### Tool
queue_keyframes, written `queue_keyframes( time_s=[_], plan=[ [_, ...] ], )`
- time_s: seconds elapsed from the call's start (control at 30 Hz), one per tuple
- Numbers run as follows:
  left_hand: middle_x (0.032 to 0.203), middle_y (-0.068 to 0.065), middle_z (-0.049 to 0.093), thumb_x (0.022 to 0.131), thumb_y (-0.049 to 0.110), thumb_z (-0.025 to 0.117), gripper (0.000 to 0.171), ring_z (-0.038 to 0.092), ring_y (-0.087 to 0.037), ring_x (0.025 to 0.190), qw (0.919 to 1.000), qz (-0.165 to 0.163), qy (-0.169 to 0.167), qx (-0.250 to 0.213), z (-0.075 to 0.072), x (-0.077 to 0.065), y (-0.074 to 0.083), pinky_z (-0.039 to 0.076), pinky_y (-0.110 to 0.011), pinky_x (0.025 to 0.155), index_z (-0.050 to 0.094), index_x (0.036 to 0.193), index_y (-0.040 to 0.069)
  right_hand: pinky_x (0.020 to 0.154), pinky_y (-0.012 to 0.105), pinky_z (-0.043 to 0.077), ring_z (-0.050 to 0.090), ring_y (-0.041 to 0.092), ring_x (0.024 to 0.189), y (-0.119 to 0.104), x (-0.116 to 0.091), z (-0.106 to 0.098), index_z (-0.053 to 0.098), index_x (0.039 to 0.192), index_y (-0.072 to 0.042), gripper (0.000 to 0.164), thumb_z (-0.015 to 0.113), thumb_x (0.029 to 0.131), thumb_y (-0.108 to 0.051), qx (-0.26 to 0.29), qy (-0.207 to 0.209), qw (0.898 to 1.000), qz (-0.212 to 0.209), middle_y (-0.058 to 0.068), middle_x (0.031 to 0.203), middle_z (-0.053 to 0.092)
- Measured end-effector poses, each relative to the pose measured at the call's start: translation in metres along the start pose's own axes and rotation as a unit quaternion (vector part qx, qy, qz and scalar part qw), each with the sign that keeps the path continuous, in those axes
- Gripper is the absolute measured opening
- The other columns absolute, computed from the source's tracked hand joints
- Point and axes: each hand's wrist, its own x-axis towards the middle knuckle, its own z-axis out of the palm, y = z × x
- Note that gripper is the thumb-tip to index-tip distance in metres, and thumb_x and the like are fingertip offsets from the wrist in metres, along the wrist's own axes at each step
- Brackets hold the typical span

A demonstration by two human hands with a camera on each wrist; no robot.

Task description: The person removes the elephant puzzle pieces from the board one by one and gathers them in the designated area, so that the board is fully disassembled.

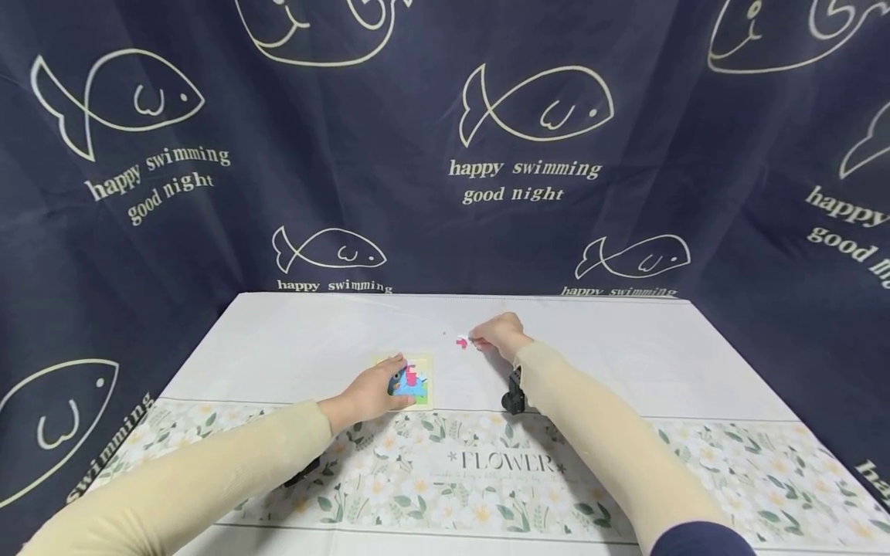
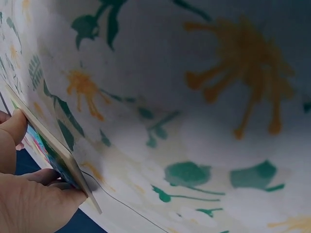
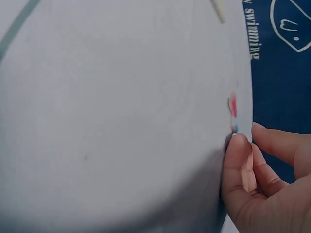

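My left hand [image 1: 368,392] grips a small square puzzle board [image 1: 429,386] with a pale wooden border, thumb and fingers at its edges. Blue, green and pink pieces show inside the border, and the hand covers its left part. In the left wrist view the board's edge [image 2: 73,167] runs slanting past the thumb and fingertips. Farther back, the fingertips of my right hand [image 1: 499,332] are down at the table, right beside a small pink-and-white puzzle piece [image 1: 462,342]. The right wrist view shows this piece [image 3: 233,106] just beyond the bent fingers; I cannot tell whether they pinch anything.
A white table cover [image 1: 626,363] with a flower-print band [image 1: 445,502] lies under both hands. A tiny speck [image 1: 445,333] is left of the pink piece. Behind the table hangs a dark blue curtain [image 1: 417,139] with fish drawings.
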Motion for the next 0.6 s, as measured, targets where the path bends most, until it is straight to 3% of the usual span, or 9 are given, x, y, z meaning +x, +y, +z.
queue_keyframes(
  time_s=[0.23,0.33,0.6],
  plan=[
    [0.155,-0.018,0.034,0.086,0.029,0.074,0.074,0.031,-0.037,0.143,0.9997,0.016,0.017,0.004,0.0,-0.001,-0.001,0.027,-0.048,0.119,0.04,0.143,-0.006,0.069,0.025,0.061,0.064,0.009,0.057,-0.007,-0.009,-0.002,0.064,0.109,0.015,0.029,0.07,0.082,0.006,0.059,-0.054,0.996,-0.037,0.01,0.075,0.069],
    [0.156,-0.016,0.033,0.087,0.027,0.074,0.074,0.03,-0.035,0.144,0.9999,0.005,0.013,0.0,0.001,0.002,-0.001,0.025,-0.046,0.12,0.04,0.144,-0.004,0.067,0.024,0.061,0.063,0.009,0.057,-0.01,-0.012,-0.003,0.064,0.109,0.015,0.029,0.07,0.082,0.005,0.056,-0.06,0.995,-0.049,0.009,0.076,0.069],
    [0.156,-0.015,0.032,0.086,0.027,0.074,0.074,0.03,-0.035,0.144,0.9999,0.001,0.013,0.002,0.004,0.003,-0.004,0.026,-0.046,0.12,0.04,0.144,-0.004,0.077,0.031,0.061,0.065,0.011,0.063,-0.009,-0.021,-0.001,0.063,0.111,0.016,0.029,0.067,0.085,0.004,0.034,-0.092,0.993,-0.064,0.027,0.104,0.07]
  ],
)
